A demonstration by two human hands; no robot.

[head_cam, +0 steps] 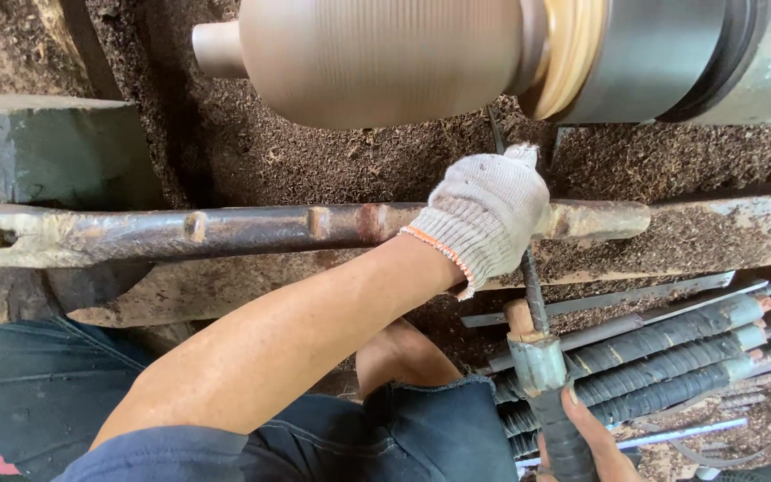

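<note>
Wrapped in a knitted white work glove with an orange cuff edge, the left hand [485, 212] is closed over a long dark metal turning tool [531, 290] and presses it down onto the rusty iron tool-rest bar [225, 230] that runs across the view. Just below that bar, the bare right hand [582, 437] grips the tool's black tape-wrapped handle, behind a grey-green metal ferrule. The tool's thin shaft passes under the gloved fingers and reaches up past the bar to the blurred grey-brown rounded wooden workpiece [377, 58], which sits above the bar on the lathe; its tip meets the underside of the workpiece close to a pale yellow ring. Right of the right hand, below the bar, lie several spare chisels with black wrapped handles [671, 357], side by side. Brown wood shavings [314, 156] cover the bed between the bar and the workpiece. No labels or packages show anywhere near the bar.
</note>
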